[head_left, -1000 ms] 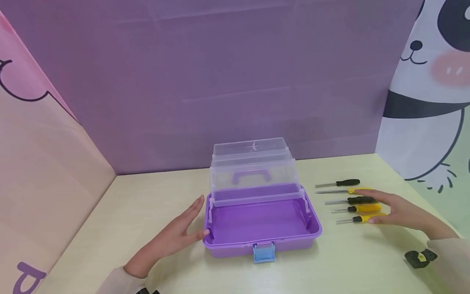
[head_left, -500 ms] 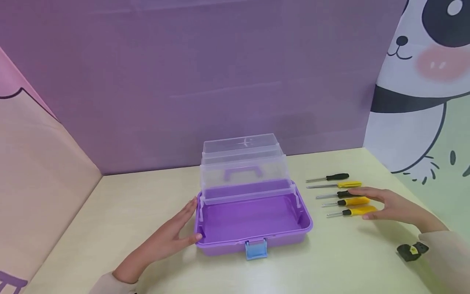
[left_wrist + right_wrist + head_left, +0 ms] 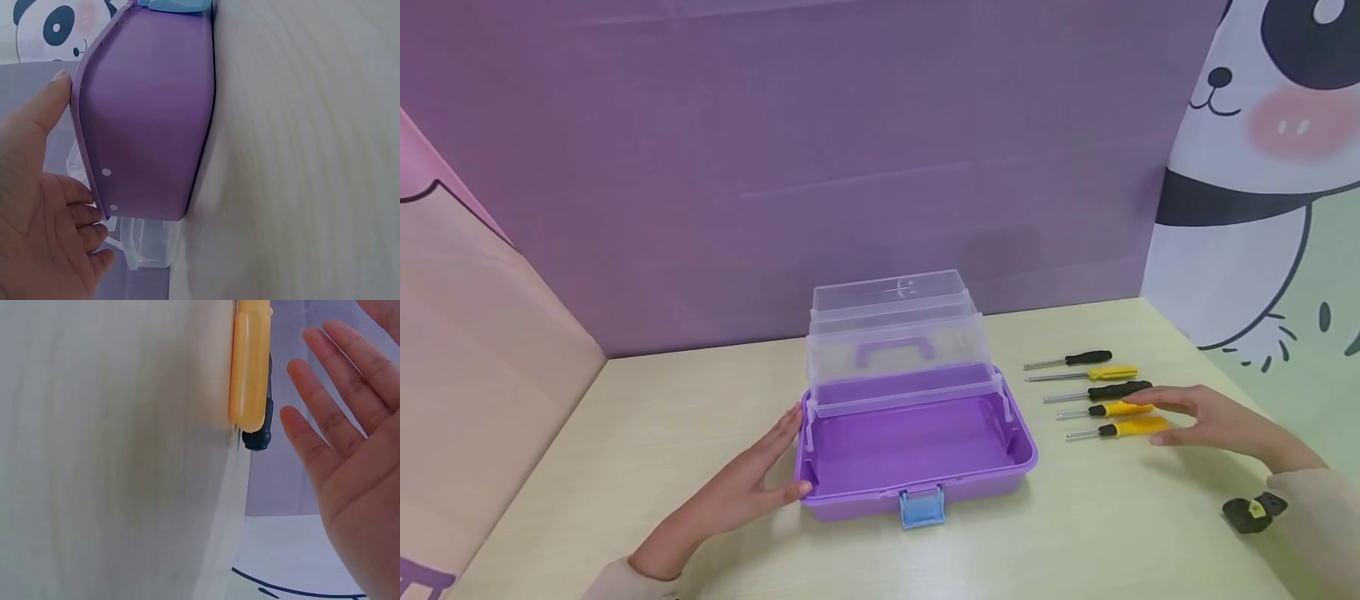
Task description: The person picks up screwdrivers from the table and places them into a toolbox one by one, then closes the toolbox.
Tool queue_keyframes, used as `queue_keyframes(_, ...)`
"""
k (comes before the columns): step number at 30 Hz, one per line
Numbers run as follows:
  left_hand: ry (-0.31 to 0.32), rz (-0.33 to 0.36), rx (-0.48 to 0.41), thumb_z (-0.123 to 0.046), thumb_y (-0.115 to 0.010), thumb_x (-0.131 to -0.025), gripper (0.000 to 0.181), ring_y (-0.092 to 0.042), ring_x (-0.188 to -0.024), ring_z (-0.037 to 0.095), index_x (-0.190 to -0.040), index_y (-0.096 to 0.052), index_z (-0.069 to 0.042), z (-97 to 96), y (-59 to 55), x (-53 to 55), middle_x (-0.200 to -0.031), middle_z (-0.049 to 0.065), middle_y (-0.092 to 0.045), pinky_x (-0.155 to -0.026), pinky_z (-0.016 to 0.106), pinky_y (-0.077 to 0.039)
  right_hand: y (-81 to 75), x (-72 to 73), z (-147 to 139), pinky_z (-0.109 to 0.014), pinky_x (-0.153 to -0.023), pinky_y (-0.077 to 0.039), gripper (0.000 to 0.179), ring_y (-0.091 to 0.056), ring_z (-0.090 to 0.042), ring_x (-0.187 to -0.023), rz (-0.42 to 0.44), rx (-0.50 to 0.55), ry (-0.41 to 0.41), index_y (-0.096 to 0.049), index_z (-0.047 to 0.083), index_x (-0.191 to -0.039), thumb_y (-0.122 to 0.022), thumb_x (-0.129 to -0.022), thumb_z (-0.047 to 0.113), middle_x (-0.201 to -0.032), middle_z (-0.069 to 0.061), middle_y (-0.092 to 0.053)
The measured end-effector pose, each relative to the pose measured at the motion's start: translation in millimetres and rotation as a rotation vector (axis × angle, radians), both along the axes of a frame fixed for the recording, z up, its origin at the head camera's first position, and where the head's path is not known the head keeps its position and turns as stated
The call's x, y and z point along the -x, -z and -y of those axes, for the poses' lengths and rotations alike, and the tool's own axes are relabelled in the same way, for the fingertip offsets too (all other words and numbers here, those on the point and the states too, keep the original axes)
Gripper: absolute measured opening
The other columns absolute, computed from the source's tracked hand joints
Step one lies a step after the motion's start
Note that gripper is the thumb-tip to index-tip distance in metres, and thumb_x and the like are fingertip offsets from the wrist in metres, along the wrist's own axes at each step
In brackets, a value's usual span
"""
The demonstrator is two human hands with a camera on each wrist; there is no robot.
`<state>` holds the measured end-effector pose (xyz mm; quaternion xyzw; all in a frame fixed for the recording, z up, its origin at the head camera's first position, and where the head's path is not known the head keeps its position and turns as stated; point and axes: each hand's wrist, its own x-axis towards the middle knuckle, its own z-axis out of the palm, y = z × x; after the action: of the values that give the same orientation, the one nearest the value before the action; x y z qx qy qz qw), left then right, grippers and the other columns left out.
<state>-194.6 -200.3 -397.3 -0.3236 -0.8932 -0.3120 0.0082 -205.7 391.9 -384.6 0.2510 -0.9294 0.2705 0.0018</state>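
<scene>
A purple toolbox [image 3: 917, 502] with a raised clear lid [image 3: 895, 358] and a blue latch [image 3: 922, 507] stands mid-table. My left hand [image 3: 737, 492] touches its left rim with fingers extended and thumb on the front corner; the left wrist view shows the thumb and fingertips along the rim [image 3: 78, 119]. Several screwdrivers lie in a column to the right: black [image 3: 1088, 357], yellow [image 3: 1112, 373], black [image 3: 1120, 390], yellow [image 3: 1127, 409] and the nearest yellow one [image 3: 1138, 426]. Over the nearer handles hovers my right hand [image 3: 1213, 425]; in the right wrist view its fingers [image 3: 319, 447] are straight, apart from the yellow handle [image 3: 250, 369].
The pale tabletop [image 3: 700, 400] meets a purple backdrop [image 3: 737, 167] behind the box. A panda-print panel [image 3: 1232, 275] borders the right side, a beige and pink one [image 3: 482, 350] the left. A black wrist device [image 3: 1251, 512] sits by the right sleeve.
The head view has shifted, moving everything slightly left. My left hand has come against the box rim. My right hand has moved from the second screwdriver toward the nearer ones.
</scene>
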Motion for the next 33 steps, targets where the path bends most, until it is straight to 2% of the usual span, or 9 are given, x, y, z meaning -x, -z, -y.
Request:
queue_keyframes(6,0.014,-0.012,0.000,-0.034,-0.068,-0.086,0.088,-0.018,-0.139,0.041,-0.151,-0.015,-0.006,0.4,-0.4,1.1,-0.158,0.008,-0.008,-0.105,0.057,-0.029,4.6,3.7,-9.2,-0.008,-0.084,-0.041,0.046,-0.047,0.016,-0.105,-0.012,0.048,-0.047,-0.062,0.007,-0.120,-0.077,-0.077,0.011,-0.118,0.031,-0.053)
queue_keyframes(11,0.018,-0.016,0.004,-0.034,-0.068,-0.086,0.088,-0.019,-0.140,0.040,-0.151,-0.015,-0.006,0.0,-1.0,1.1,-0.158,0.007,-0.008,-0.105,0.056,-0.029,6.3,5.8,-15.7,-0.005,-0.083,-0.039,0.040,-0.047,0.017,-0.105,0.051,0.104,-0.065,-0.063,0.006,-0.118,-0.073,-0.080,0.006,-0.116,0.025,-0.059)
queue_keyframes(17,0.017,-0.002,0.007,-0.033,-0.067,-0.087,0.088,-0.018,-0.140,0.040,-0.150,-0.015,-0.004,-0.6,-2.5,0.7,-0.158,0.008,-0.007,-0.106,0.057,-0.028,5.3,8.1,-19.7,-0.006,-0.084,-0.040,0.037,-0.048,0.017,-0.106,0.134,0.144,-0.088,-0.061,0.000,-0.120,-0.069,-0.083,0.004,-0.118,0.026,-0.059)
queue_keyframes(27,0.027,0.000,-0.005,-0.032,-0.067,-0.087,0.087,-0.018,-0.140,0.039,-0.151,-0.014,-0.006,-0.3,-1.2,1.6,-0.158,0.006,-0.006,-0.105,0.057,-0.028,4.7,10.9,-22.7,-0.005,-0.084,-0.040,0.034,-0.049,0.017,-0.105,0.178,0.162,-0.115,-0.059,-0.003,-0.120,-0.065,-0.086,0.003,-0.118,0.028,-0.057)
queue_keyframes(33,0.029,-0.007,-0.002,-0.032,-0.067,-0.087,0.087,-0.019,-0.139,0.039,-0.151,-0.014,-0.007,0.7,-0.2,1.9,-0.159,0.005,-0.006,-0.105,0.057,-0.029,8.0,15.5,-20.6,-0.007,-0.084,-0.043,0.032,-0.046,0.018,-0.107,0.184,0.147,-0.155,-0.060,-0.004,-0.118,-0.064,-0.087,0.004,-0.118,0.025,-0.059)
